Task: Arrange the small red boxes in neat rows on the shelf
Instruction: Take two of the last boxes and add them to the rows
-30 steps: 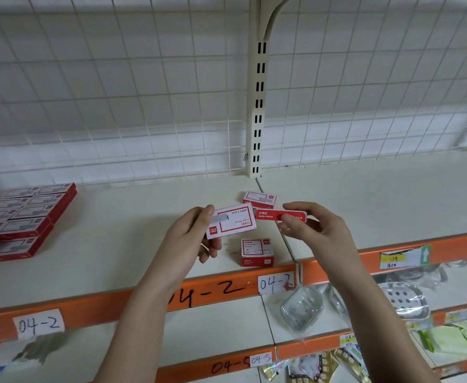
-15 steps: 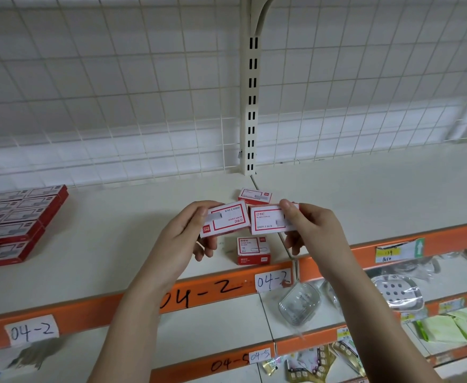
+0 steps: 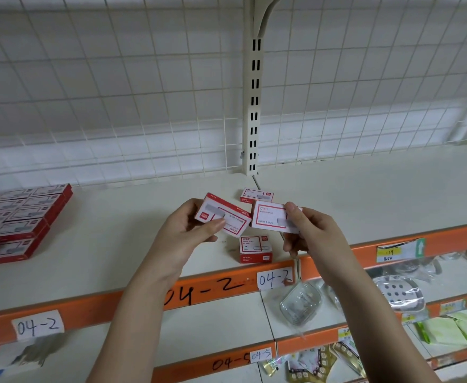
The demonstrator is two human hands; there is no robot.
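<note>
Head view, near to far. Lowest edge: shelf lip marked 04-5 (image 3: 260,355), packets beside it on right. Next up: clear plastic dish (image 3: 300,304) and perforated metal tray (image 3: 398,293) on lower right shelf. Orange shelf edge (image 3: 88,305) with handwritten 04-2 labels, one at far left, one at centre. Both forearms raised over that edge. Left hand (image 3: 188,233) grasping a small red box (image 3: 222,217), thumb across its white face, fingers curled behind; box tilted, red side wall uppermost, right end lower. Right hand (image 3: 309,230) pinching a second red box (image 3: 272,220), thumb on white face near its right edge, fingers behind; face turned toward camera. Two held boxes nearly meeting at inner corners, contact not resolvable. Directly below gap between hands: a boxed pair (image 3: 255,248) resting on white shelf surface (image 3: 116,244) near front lip, apparently stacked two high, untouched. Behind held boxes: single red box (image 3: 256,195) lying flat on shelf near base of slotted upright (image 3: 254,106), clear of both hands. Far left, well apart from hands: block of red boxes (image 3: 19,219) laid in rows, white faces up. Rear: white wire grid panel (image 3: 116,92) behind shelf.
</note>
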